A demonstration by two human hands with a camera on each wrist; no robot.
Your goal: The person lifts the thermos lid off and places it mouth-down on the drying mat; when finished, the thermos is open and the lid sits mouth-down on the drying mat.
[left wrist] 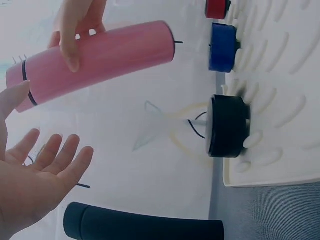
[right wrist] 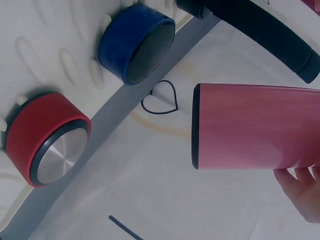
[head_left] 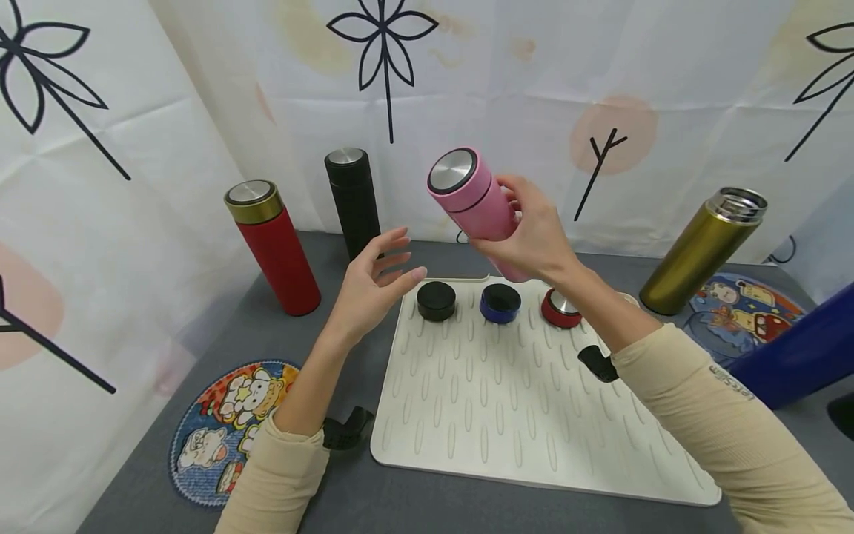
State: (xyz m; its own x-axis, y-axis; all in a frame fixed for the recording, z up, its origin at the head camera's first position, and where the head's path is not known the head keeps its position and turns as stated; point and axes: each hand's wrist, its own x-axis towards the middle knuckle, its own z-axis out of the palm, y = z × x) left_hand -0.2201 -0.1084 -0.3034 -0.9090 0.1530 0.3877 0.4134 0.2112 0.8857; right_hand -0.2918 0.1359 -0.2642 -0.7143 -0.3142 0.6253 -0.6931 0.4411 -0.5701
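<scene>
A pink thermos bottle (head_left: 482, 211) with a steel-topped pink lid is held up, tilted, above the back of a white drying mat (head_left: 467, 415). My right hand (head_left: 534, 233) grips its body from the right, and its dark base points toward the mat. To the left, my left hand (head_left: 370, 293) is raised with its fingers spread and holds nothing. In the left wrist view, the left thumb overlaps the lid end of the bottle. Along the mat's back edge sit a black lid (head_left: 437, 301), a blue lid (head_left: 500, 303) and a red lid (head_left: 559, 311).
A red thermos (head_left: 280, 256) with a gold lid and a black thermos (head_left: 353, 200) stand at the left. On the right are an open-topped gold thermos (head_left: 700, 256) and a blue bottle (head_left: 797, 352). Round patterned mats (head_left: 200, 423) lie on both sides. A patterned curtain (head_left: 467, 89) hangs behind.
</scene>
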